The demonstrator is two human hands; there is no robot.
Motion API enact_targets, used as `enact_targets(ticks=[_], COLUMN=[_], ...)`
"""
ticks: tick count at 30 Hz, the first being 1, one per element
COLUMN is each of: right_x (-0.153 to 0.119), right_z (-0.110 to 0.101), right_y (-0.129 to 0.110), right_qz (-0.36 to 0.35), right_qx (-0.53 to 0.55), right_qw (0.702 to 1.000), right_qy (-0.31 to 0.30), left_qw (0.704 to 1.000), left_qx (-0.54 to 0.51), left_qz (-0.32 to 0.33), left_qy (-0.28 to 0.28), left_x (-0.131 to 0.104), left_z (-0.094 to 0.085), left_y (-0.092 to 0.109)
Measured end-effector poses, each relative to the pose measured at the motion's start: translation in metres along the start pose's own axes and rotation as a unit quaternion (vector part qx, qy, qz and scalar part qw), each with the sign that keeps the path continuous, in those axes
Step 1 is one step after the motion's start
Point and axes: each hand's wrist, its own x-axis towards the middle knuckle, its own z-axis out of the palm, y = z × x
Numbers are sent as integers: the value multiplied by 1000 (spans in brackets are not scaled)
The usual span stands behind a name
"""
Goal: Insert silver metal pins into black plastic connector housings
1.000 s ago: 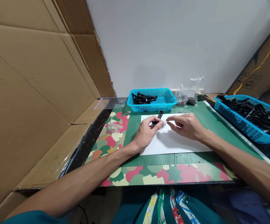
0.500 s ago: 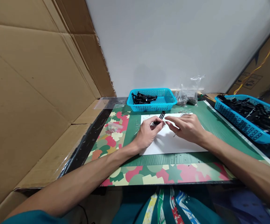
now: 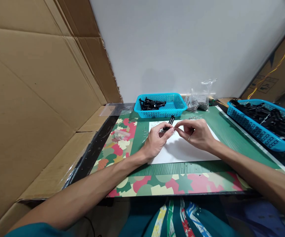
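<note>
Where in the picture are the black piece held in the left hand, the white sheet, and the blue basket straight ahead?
Black piece (image 3: 172, 118), head view: on its upper prongs.
White sheet (image 3: 177, 153), head view: on its bare near part.
Blue basket (image 3: 154, 114), head view: on its near wall.

The slender black part (image 3: 171, 120) is held slanting, partly hidden

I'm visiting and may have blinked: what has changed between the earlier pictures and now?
The right hand has brought its fingertips leftward to the left hand; whether they pinch anything is too small to tell. The left hand still holds the black part. The far basket and right basket stayed put.
</note>
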Motion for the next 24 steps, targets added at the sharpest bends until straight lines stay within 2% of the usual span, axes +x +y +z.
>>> enact_targets(ticks=[2,5,9,12,17,20,24], right_x=[2,4,2,1,1,2,3], right_z=[-2,-3,-1,2,2,-2,-6], right_y=[-1,2,9,12,9,4,2], right_qz=[63,118,162,176,152,116,66], right_qx=[79,147,211,235,195,154,94], right_qw=[995,981,958,949,962,974,989], right_qy=[-21,-49,-108,-114,-118,-122,-97], left_qw=[1000,999,999,999,1000,1000,999], left_qx=[-2,0,-3,-5,10,6,-17], left_qz=[3,16,38,37,20,8,-14], left_qy=[16,30,39,32,21,24,25], left_x=[0,0,0,0,0,1,2], left_z=[0,0,0,0,0,-1,0], left_y=[-3,-5,-4,-2,-3,-7,-9])
